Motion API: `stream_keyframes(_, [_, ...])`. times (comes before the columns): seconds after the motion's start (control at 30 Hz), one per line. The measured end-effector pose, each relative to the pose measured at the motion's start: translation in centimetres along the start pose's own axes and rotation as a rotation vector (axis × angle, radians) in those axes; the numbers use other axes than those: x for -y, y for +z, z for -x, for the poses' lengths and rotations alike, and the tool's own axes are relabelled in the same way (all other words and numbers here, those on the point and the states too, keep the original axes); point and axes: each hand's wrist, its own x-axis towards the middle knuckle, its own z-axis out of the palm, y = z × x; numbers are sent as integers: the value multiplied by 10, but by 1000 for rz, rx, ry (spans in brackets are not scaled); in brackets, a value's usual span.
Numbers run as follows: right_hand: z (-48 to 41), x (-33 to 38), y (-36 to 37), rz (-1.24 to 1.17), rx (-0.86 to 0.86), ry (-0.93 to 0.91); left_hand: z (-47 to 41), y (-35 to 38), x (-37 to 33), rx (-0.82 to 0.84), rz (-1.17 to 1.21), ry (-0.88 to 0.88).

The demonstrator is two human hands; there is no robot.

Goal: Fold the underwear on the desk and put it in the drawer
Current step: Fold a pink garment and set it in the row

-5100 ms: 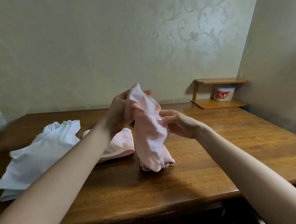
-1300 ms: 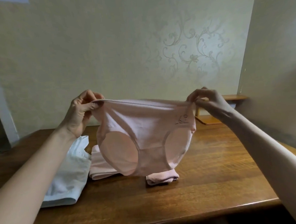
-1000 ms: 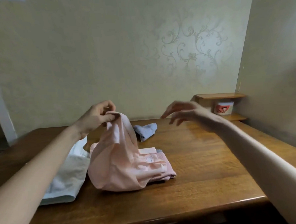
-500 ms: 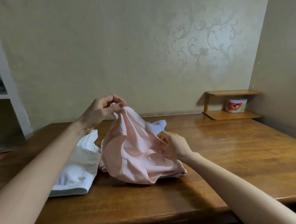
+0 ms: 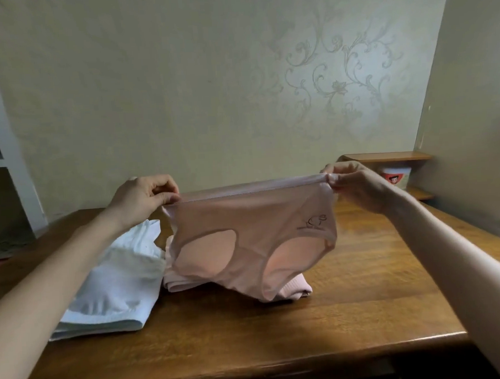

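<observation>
A pink pair of underwear [image 5: 244, 218] hangs spread out above the wooden desk [image 5: 279, 327], its waistband stretched level. My left hand [image 5: 145, 199] pinches the waistband's left end and my right hand [image 5: 355, 183] pinches its right end. The crotch end touches a folded pink garment [image 5: 294, 290] lying on the desk below. No drawer is in view.
A white folded garment [image 5: 115, 286] lies on the desk at the left. A small wooden shelf [image 5: 386, 156] with a white jar [image 5: 394, 176] stands at the back right corner. A white shelving unit [image 5: 7, 161] stands at the left beyond the desk.
Half a second ago the pink underwear was bunched, held up by my left hand with my right hand in its folds. Now both hands hold it stretched wide by the waistband.
</observation>
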Motion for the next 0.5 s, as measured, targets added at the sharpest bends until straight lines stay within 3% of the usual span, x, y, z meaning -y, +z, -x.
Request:
stream_keyframes(0.1, [8,19,-1,59,101,-50,-1,-5,-2,-48,45,40])
stream_keyframes(0.2, [14,31,-3,-37,163,-84,-2,-8,-7,-42,139,96])
stream_keyframes(0.3, [19,41,-5,-114,223,-74,-1,-9,-19,-47,415,86])
stream_keyframes(0.37, [26,51,-6,6,234,-72,0,-15,-26,-66,703,33])
stream_keyframes(0.43, [29,58,-8,306,155,-25,2,-22,-31,-43,928,-3])
stream_keyframes(0.5, [26,57,-10,585,51,13,3,-26,-36,36,924,9])
